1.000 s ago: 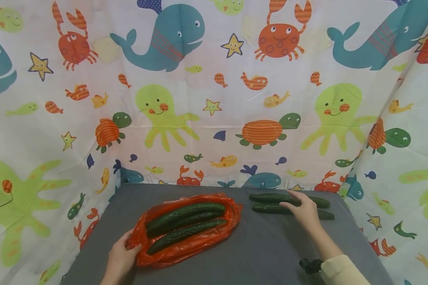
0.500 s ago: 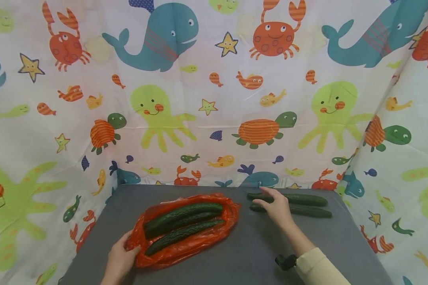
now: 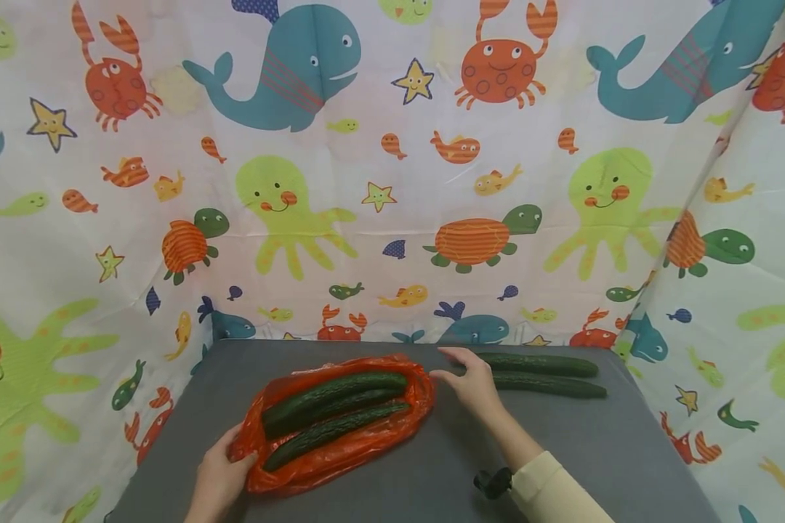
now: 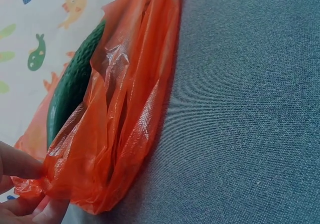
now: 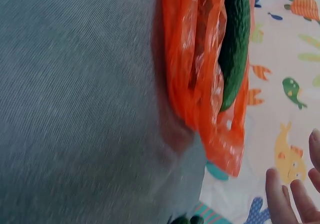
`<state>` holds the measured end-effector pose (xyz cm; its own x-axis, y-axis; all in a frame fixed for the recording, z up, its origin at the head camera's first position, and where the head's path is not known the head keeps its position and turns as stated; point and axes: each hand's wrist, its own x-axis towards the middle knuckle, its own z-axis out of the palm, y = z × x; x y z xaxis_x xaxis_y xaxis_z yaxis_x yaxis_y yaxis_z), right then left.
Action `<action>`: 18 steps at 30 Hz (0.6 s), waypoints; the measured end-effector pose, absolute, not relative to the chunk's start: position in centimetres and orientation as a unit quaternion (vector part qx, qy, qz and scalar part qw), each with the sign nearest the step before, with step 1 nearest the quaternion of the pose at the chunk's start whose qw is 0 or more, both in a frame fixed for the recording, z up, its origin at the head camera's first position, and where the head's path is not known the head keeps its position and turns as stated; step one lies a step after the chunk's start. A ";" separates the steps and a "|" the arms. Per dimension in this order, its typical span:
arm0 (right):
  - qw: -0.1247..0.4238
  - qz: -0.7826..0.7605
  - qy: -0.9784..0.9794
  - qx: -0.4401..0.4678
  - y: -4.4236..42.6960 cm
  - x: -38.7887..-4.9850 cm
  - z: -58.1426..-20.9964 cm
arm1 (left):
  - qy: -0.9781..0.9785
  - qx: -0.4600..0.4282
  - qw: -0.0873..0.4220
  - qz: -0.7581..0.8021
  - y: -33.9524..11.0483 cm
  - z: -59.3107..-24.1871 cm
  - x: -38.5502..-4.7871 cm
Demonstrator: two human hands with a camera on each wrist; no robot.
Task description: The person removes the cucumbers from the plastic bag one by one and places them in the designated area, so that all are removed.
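Observation:
A crinkled orange-red plastic bag [image 3: 340, 465] lies spread on the table, with several dark green cucumbers [image 3: 336, 398] in it. My left hand [image 3: 221, 472] pinches the bag's near left edge between thumb and fingers, as the left wrist view also shows. My right hand [image 3: 474, 381] hovers just off the bag's right end, thumb and fingers apart, holding nothing. Behind it, two more cucumbers lie side by side on the table, the back one [image 3: 543, 364] and the front one [image 3: 552, 385]; the hand covers their left ends.
The grey cloth-covered table [image 3: 419, 479] carries the bag and cucumbers. A white curtain [image 3: 366, 290] printed with sea animals encloses the back and both sides. A small black device [image 3: 493, 482] sits at the right wrist beside the pale yellow sleeve [image 3: 556, 494].
My right hand has moved left from above the two loose cucumbers to beside the bag's right end. The left hand keeps its hold on the bag. The head view has shifted slightly.

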<state>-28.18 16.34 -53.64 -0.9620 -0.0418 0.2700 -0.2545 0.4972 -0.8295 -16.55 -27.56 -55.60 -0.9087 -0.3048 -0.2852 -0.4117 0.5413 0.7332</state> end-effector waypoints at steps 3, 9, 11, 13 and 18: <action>0.104 0.503 -0.854 0.087 15.1 -28.1 -53.4 | 0.874 -0.205 0.064 0.437 -27.6 -55.6 -16.6; 0.072 0.523 -0.842 0.112 12.2 -27.8 -53.1 | 0.873 -0.207 0.063 0.437 -27.8 -55.8 -16.5; 0.062 0.523 -0.841 0.125 11.2 -27.7 -53.0 | 0.873 -0.207 0.063 0.437 -27.7 -55.8 -16.5; 0.054 0.518 -0.842 0.140 10.4 -27.6 -53.0 | 0.873 -0.207 0.063 0.437 -27.7 -55.8 -16.5; 0.035 0.515 -0.841 0.165 8.6 -27.4 -53.4 | 0.873 -0.207 0.066 0.436 -27.8 -56.0 -16.6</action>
